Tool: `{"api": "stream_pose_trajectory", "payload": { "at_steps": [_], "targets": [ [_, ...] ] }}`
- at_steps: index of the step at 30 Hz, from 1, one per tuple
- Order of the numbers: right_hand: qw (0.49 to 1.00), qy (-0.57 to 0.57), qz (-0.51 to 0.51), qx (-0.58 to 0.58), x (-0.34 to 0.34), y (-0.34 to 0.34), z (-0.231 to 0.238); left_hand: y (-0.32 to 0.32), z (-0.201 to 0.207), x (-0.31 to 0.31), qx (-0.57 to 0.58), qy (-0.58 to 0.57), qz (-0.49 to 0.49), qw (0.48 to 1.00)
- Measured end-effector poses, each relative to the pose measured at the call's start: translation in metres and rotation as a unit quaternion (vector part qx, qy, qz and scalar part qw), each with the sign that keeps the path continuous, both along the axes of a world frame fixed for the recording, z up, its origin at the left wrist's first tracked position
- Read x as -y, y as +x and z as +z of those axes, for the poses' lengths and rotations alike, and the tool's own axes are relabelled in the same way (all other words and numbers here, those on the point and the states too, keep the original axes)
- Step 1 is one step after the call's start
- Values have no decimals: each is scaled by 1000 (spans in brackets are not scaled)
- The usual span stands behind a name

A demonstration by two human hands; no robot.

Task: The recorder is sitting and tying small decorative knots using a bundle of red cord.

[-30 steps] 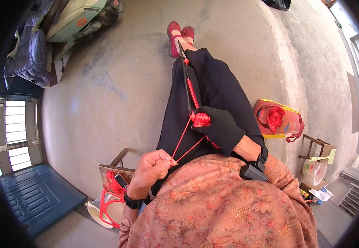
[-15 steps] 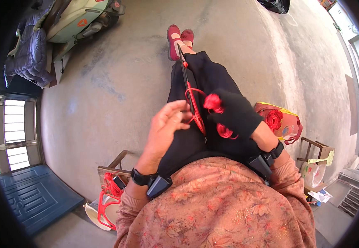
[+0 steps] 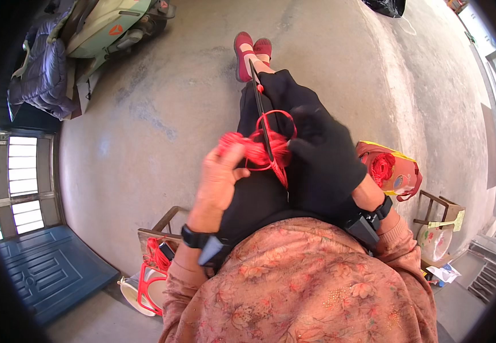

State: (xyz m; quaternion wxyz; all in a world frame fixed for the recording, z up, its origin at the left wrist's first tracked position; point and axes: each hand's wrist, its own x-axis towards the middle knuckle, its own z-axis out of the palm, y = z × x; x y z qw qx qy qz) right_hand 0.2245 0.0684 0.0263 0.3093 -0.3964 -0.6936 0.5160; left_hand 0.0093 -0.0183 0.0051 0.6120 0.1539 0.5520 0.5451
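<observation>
Red yarn (image 3: 256, 151): bundle with loose loops, over the lap, pinched in the closed grip of the left hand (image 3: 219, 180). Black rod (image 3: 262, 123): runs through the loops, just right of that grip. Right hand (image 3: 325, 163), black glove: closed against yarn and rod; exact hold unclear. Yellow bag (image 3: 394, 171) with red yarn: on floor, further right.

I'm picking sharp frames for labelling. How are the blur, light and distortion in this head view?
Head view: the gloved right hand is motion-blurred, the left hand and red yarn slightly soft; bright daylight on the concrete floor; fisheye bends the edges, dark rim.
</observation>
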Motion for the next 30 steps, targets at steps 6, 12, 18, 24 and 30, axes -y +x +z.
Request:
{"api": "stream_pose_trajectory", "payload": {
  "at_steps": [6,12,18,24,30],
  "targets": [
    [967,241,-49,67,-12,-21,27,-35,80,24,218,100,101,966],
    [961,160,224,-32,-1,-31,55,-42,125,56,91,335,23,938],
    [869,-345,139,-327,13,10,46,-24,73,31,-70,84,34,993],
    [886,-373,5,-275,44,24,48,38,17,10,-356,88,-134,921],
    [928,-338,41,-153,50,34,68,33,2,10,-464,64,-136,873]
  ]
}}
